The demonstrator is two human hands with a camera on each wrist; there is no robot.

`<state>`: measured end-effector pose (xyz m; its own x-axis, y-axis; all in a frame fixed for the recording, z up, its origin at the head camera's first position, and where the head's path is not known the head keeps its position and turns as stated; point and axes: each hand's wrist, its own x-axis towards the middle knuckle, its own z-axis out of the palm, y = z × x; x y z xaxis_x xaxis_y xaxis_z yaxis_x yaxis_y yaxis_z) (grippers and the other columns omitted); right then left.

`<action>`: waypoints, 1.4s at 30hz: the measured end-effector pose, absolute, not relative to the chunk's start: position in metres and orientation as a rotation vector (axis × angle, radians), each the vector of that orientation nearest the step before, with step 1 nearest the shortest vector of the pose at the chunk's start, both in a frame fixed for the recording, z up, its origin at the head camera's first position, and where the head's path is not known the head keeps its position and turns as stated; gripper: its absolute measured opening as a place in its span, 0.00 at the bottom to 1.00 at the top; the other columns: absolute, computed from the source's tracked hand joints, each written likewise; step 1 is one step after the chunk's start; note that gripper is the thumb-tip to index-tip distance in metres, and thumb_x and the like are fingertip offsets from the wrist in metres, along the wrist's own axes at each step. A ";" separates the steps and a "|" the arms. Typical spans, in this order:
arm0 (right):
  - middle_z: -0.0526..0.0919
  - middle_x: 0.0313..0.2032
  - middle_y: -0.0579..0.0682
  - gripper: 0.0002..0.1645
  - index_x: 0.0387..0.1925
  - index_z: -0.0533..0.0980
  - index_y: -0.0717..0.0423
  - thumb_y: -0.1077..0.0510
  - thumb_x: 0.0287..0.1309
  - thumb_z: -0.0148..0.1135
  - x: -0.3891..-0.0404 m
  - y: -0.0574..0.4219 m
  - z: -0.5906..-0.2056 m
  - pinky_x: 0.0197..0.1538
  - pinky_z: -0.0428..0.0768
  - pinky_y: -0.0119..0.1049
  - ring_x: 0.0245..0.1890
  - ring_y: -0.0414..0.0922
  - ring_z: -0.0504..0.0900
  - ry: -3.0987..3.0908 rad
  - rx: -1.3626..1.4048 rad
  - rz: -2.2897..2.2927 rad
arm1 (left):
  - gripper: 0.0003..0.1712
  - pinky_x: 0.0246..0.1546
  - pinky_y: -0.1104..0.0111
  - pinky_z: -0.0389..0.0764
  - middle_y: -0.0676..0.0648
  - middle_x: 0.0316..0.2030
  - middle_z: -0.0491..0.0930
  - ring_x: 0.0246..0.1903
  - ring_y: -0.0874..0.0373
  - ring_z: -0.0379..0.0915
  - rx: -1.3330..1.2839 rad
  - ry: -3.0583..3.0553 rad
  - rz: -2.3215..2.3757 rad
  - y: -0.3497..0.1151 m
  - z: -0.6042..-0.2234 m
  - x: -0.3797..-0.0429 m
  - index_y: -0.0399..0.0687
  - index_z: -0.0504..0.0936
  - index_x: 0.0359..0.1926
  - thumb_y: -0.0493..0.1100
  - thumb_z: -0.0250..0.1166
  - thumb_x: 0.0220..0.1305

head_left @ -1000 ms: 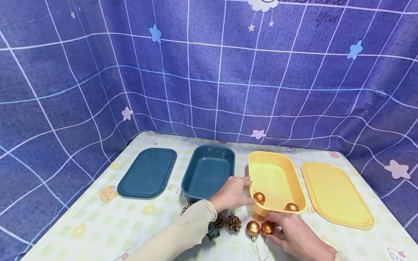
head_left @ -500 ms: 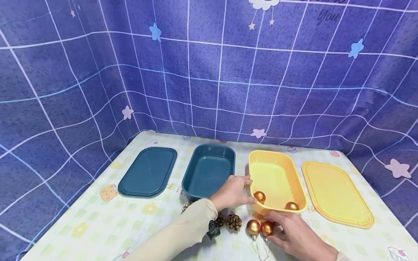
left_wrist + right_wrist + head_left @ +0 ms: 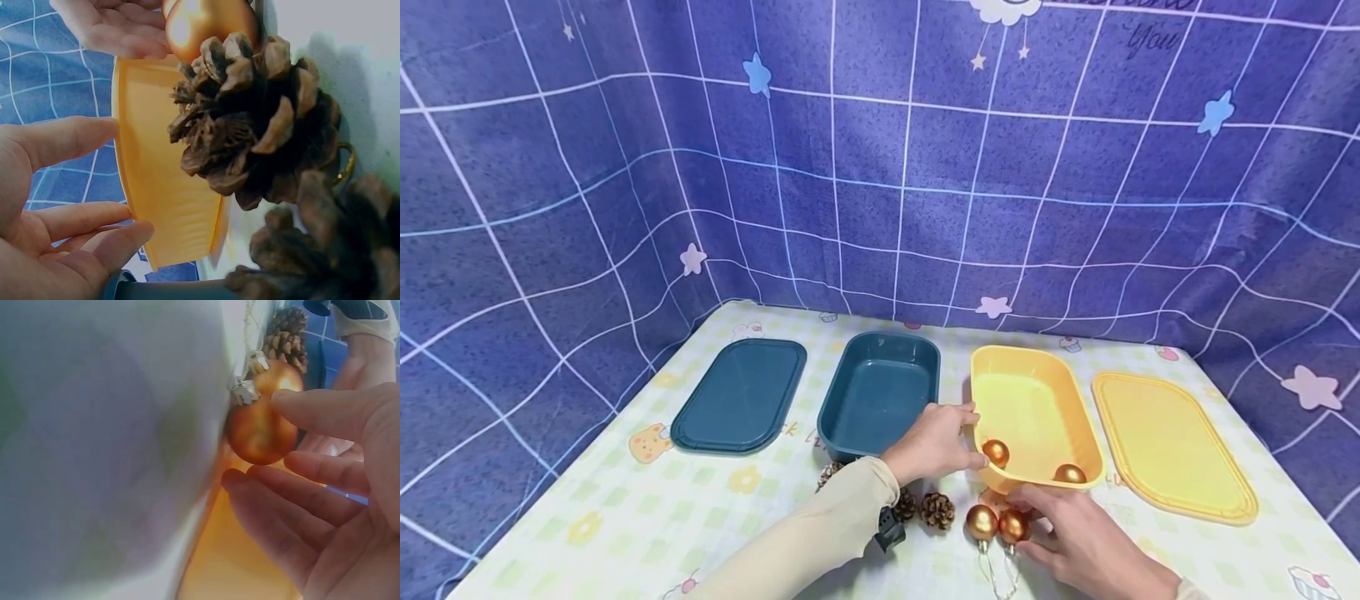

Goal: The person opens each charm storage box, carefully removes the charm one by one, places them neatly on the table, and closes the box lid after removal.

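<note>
A yellow box [image 3: 1033, 417] stands open, with two gold baubles [image 3: 996, 453] inside at its near end. My left hand [image 3: 928, 443] touches the left rim of this box, its fingers fairly straight and spread in the left wrist view. Just in front of the box, two more baubles lie side by side on the cloth, their strings trailing toward me. My right hand [image 3: 1067, 537] pinches the right-hand bauble [image 3: 262, 434] of that pair between thumb and fingers. Pine cones [image 3: 937, 512] sit left of the pair, partly hidden by my left sleeve.
A dark blue box [image 3: 880, 396] stands open left of the yellow one. Its blue lid [image 3: 741, 396] lies flat farther left. On the right lies a yellow lid [image 3: 1176, 450]. A blue curtain [image 3: 865, 208] hangs behind the patterned tablecloth [image 3: 625, 508].
</note>
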<state>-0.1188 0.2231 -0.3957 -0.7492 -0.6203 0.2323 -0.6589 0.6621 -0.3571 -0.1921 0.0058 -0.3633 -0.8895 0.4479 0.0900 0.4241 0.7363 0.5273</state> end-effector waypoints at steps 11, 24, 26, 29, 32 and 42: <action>0.86 0.30 0.37 0.18 0.35 0.80 0.41 0.57 0.42 0.80 -0.116 0.224 -0.363 0.28 0.79 0.27 0.28 0.30 0.82 -2.627 0.991 0.388 | 0.35 0.72 0.57 0.70 0.47 0.70 0.72 0.70 0.43 0.67 0.692 2.875 0.885 0.006 -0.365 -0.193 0.41 0.80 0.62 0.49 0.77 0.54; 0.86 0.29 0.36 0.11 0.35 0.82 0.46 0.57 0.50 0.76 -0.149 0.234 -0.309 0.28 0.81 0.26 0.28 0.25 0.80 -2.679 1.047 0.694 | 0.32 0.72 0.56 0.70 0.46 0.68 0.74 0.69 0.43 0.70 0.723 2.894 0.856 0.008 -0.363 -0.194 0.42 0.82 0.59 0.48 0.77 0.53; 0.86 0.29 0.36 0.10 0.35 0.82 0.46 0.57 0.51 0.76 -0.156 0.233 -0.301 0.29 0.81 0.26 0.28 0.26 0.81 -2.710 1.043 0.708 | 0.32 0.71 0.56 0.71 0.46 0.68 0.74 0.69 0.43 0.70 0.721 2.893 0.866 0.007 -0.363 -0.194 0.42 0.82 0.59 0.48 0.77 0.53; 0.87 0.29 0.37 0.10 0.35 0.81 0.47 0.56 0.52 0.75 -0.169 0.228 -0.291 0.31 0.81 0.26 0.28 0.27 0.82 -2.750 1.036 0.705 | 0.33 0.69 0.57 0.74 0.46 0.68 0.75 0.67 0.44 0.72 0.714 2.891 0.887 0.006 -0.364 -0.194 0.42 0.82 0.59 0.48 0.77 0.53; 0.87 0.30 0.38 0.10 0.36 0.81 0.48 0.56 0.53 0.75 -0.184 0.223 -0.285 0.32 0.81 0.26 0.30 0.29 0.83 -2.763 1.070 0.697 | 0.34 0.66 0.59 0.77 0.46 0.68 0.74 0.66 0.45 0.73 0.702 2.882 0.909 0.005 -0.365 -0.194 0.42 0.81 0.60 0.48 0.77 0.53; 0.87 0.29 0.42 0.10 0.36 0.82 0.52 0.59 0.50 0.75 -0.228 0.213 -0.307 0.35 0.84 0.29 0.29 0.32 0.84 -2.858 1.169 0.614 | 0.35 0.68 0.55 0.73 0.49 0.69 0.73 0.68 0.41 0.69 0.668 2.871 0.905 0.006 -0.366 -0.194 0.42 0.81 0.61 0.49 0.77 0.53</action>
<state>-0.2282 0.2128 -0.3067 -0.7242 -0.6755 0.1387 -0.6728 0.6481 -0.3569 -0.1944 0.0057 -0.3660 -0.9045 0.4201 0.0732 0.3862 0.7343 0.5583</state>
